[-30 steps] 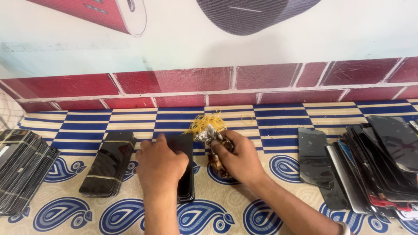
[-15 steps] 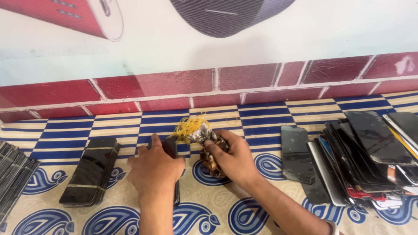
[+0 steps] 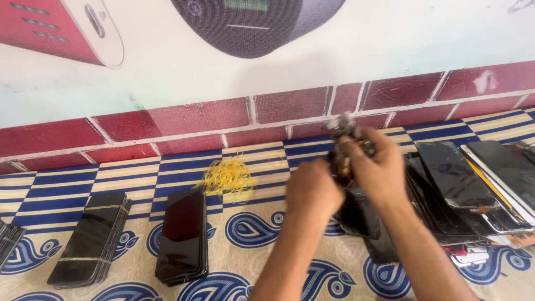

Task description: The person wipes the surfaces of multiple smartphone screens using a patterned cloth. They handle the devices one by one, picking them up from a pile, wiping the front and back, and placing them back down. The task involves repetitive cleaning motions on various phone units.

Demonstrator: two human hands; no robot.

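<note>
My right hand [image 3: 382, 170] is lifted over the mat and grips a small bundle of dark and metallic parts [image 3: 343, 136], which is blurred. My left hand [image 3: 312, 192] is closed against the lower part of the same bundle. Below the hands lies a dark phone screen [image 3: 359, 214]. A loose heap of yellow rubber bands [image 3: 225, 177] rests on the mat to the left of both hands. Nearer me, left of the hands, is a stack of black phone screens [image 3: 183, 237].
A second banded stack of black screens [image 3: 92, 239] lies further left, and another stack [image 3: 8, 242] shows at the left edge. A big untidy pile of screens [image 3: 473, 189] fills the right side. A brick-patterned wall [image 3: 184, 120] runs behind the blue patterned mat [image 3: 262, 228].
Both hands have risen and moved right with the bundle. The yellow rubber bands and the black screen stack now lie uncovered on the mat to their left.
</note>
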